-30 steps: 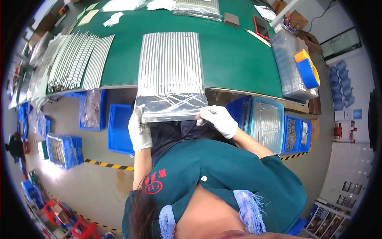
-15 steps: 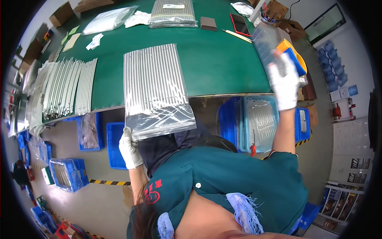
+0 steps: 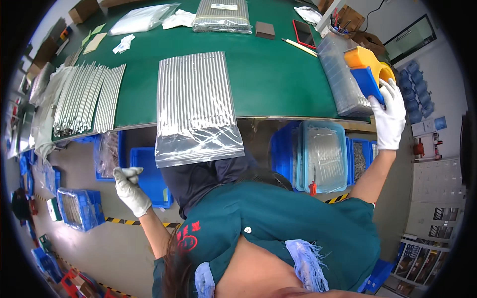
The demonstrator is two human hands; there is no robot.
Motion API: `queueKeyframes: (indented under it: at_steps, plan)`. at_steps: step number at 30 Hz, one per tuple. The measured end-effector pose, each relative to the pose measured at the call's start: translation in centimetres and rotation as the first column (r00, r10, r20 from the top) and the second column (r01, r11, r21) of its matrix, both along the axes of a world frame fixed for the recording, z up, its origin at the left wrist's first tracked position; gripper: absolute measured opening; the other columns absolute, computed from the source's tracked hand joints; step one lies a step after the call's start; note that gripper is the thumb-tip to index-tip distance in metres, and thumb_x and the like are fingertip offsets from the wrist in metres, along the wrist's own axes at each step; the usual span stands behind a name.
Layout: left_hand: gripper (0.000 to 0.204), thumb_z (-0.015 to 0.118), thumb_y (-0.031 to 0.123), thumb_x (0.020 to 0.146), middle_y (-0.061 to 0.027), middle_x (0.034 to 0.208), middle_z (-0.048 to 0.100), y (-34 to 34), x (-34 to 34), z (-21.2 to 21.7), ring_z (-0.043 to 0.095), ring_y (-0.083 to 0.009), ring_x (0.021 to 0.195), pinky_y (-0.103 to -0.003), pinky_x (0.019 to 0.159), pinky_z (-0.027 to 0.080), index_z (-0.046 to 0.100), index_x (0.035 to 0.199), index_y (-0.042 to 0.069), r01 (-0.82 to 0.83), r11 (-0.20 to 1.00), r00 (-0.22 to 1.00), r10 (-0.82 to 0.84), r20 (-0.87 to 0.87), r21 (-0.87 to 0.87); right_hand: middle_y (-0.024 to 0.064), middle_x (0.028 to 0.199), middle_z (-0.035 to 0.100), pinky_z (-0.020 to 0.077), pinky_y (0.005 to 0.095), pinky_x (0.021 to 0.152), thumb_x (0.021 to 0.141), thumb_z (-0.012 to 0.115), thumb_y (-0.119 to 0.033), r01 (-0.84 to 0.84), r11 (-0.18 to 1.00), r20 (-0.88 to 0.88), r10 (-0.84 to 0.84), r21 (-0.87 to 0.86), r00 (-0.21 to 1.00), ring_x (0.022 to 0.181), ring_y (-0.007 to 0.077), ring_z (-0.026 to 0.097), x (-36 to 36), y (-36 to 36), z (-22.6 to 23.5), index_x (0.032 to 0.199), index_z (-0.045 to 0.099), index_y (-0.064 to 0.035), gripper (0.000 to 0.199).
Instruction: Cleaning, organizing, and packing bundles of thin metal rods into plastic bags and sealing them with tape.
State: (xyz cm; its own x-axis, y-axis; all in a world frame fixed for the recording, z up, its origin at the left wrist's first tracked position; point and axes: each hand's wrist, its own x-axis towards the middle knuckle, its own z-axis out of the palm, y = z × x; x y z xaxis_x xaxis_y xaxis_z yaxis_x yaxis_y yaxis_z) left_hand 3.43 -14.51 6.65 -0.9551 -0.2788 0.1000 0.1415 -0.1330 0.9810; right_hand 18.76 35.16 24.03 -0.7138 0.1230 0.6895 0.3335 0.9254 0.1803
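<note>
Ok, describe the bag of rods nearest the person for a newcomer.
Find the green table, then the middle of its near edge. There lies a clear bag of silvery rods, its flap past the edge. The loose rods at left lie unbagged; the bundle farther back doesn't overhang.

Your white-gloved left hand point(image 3: 132, 192), white-gloved right hand point(image 3: 390, 116): same colour. Your yellow-and-blue plastic tape dispenser point(image 3: 359, 58): two solid tones. Clear flat plastic zip bag point(image 3: 198, 151): silver metal rods point(image 3: 195, 94) read as parallel stripes. Flat tabletop point(image 3: 278, 74): plain green. Your dark-teal buttoned shirt point(image 3: 303, 216): red embroidery point(image 3: 188, 243). Floor tape point(image 3: 119, 220): black-yellow diagonals.
</note>
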Motion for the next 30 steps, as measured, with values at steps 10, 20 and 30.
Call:
queueKeyframes:
  at_steps: [10, 20, 30]
  plan:
    - [0.049, 0.069, 0.023, 0.067, -0.0125, 0.105, 0.06, 11.6, -1.3, 8.3, 0.056, -0.0289, 0.102, -0.037, 0.093, 0.042, 0.059, 0.11, 0.003, 0.523, 0.658, 0.664, -0.713, -0.226, -0.542, 0.0093, 0.097, 0.064, 0.0392, 0.0485, 0.098, 0.07, 0.071, -0.041, -0.713, 0.411, 0.18, 0.907, -0.568, 0.38, 0.106, 0.0366, 0.056, -5.2, -9.8, -0.5, 0.084, 0.056, -0.0082, 0.038]
    - [0.02, 0.052, 0.019, 0.092, -0.0133, 0.072, 0.055, 14.2, 2.0, 7.9, 0.056, -0.0307, 0.068, -0.036, 0.063, 0.045, 0.063, 0.09, 0.002, 0.594, 0.706, 0.679, -0.697, -0.23, -0.387, 0.0088, 0.083, 0.065, 0.0497, 0.0369, 0.078, 0.061, 0.083, -0.036, -0.51, 0.216, 0.161, 0.975, -0.833, 0.15, 0.082, 0.0282, 0.064, -6.2, -10.8, -2.5, 0.084, 0.062, -0.0062, 0.043]
    - [0.014, 0.061, 0.018, 0.084, -0.0112, 0.064, 0.057, 12.2, 0.7, 5.3, 0.055, -0.0297, 0.055, -0.038, 0.052, 0.044, 0.064, 0.078, 0.007, 0.115, 0.67, 0.833, -0.467, -0.297, -0.733, 0.0151, 0.08, 0.064, 0.0492, 0.033, 0.069, 0.067, 0.079, -0.04, 0.041, 0.263, 0.261, 0.964, -0.964, -0.054, 0.074, 0.0236, 0.063, -9.3, -12.0, -4.7, 0.097, 0.06, 0.0017, 0.055]
